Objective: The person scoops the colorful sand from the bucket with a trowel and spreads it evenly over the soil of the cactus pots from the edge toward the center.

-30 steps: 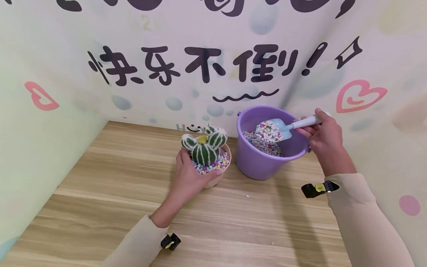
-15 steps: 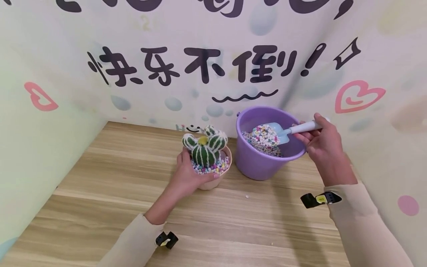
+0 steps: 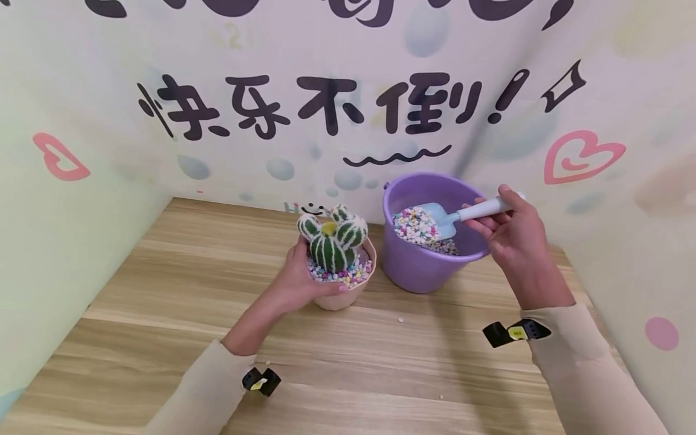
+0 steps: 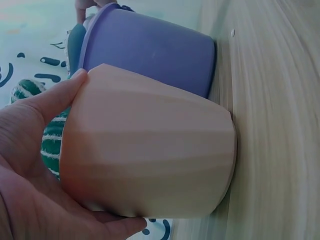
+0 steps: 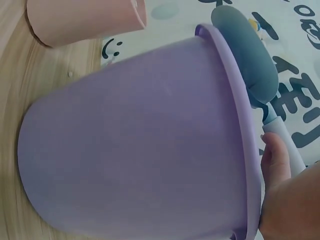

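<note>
My left hand [image 3: 293, 279] grips the side of a pale pink flowerpot [image 4: 150, 140], thumb and fingers spread around its rim. In the pot stands a green cactus [image 3: 331, 252] with white fuzzy ribs, colored pebbles around its base. With my right hand [image 3: 519, 241] I hold a light blue toy shovel [image 3: 447, 223] by its white handle. Its scoop is heaped with colored pebbles [image 3: 415, 225] and hangs over the left part of the rim of a purple bucket [image 3: 415, 275]. More pebbles [image 3: 443, 246] lie inside the bucket.
Pot and bucket stand close together on a wood-grain table [image 3: 217, 254], against a printed backdrop [image 3: 250, 181]. A stray pebble [image 3: 400, 319] lies in front of the bucket. A side wall [image 3: 625, 241] rises close to my right arm.
The loaded shovel has moved left across the bucket, toward the pot. My left hand still holds the pot, which looks slightly more tilted toward me.
</note>
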`<state>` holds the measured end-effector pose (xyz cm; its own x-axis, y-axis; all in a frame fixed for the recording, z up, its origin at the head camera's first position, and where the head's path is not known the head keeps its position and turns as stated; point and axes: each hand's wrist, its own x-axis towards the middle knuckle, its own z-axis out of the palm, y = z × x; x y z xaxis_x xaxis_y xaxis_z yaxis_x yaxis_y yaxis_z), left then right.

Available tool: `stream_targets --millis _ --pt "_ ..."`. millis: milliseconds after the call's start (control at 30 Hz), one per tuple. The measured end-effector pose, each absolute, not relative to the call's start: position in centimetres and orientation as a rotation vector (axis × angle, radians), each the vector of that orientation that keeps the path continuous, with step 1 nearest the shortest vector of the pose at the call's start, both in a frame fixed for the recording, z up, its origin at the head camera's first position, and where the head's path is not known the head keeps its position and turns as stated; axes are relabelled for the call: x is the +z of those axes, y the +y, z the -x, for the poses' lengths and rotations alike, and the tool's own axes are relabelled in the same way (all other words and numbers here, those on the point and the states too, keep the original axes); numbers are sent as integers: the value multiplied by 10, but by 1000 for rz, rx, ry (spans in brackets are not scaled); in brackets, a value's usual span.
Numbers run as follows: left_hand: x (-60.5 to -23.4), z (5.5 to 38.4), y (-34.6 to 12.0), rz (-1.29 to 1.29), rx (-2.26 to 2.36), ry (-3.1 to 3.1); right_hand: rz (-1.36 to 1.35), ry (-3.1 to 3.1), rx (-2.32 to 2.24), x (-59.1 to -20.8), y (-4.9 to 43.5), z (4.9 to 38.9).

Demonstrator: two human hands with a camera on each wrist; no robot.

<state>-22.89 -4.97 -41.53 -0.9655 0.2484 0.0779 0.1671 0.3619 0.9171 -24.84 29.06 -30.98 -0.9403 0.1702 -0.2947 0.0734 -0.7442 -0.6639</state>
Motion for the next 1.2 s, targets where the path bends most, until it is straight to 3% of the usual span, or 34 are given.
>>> stream_targets --millis 333,633,1200 --pt "-391 223 -55 -527 1802 2297 491 -1141 2834 -309 276 245" --pt "-411 239 -65 -558 1709 2260 447 -1228 2824 -308 262 246" --pt "-410 248 -72 -515 1673 2072 361 -1325 2806 -306 244 246"
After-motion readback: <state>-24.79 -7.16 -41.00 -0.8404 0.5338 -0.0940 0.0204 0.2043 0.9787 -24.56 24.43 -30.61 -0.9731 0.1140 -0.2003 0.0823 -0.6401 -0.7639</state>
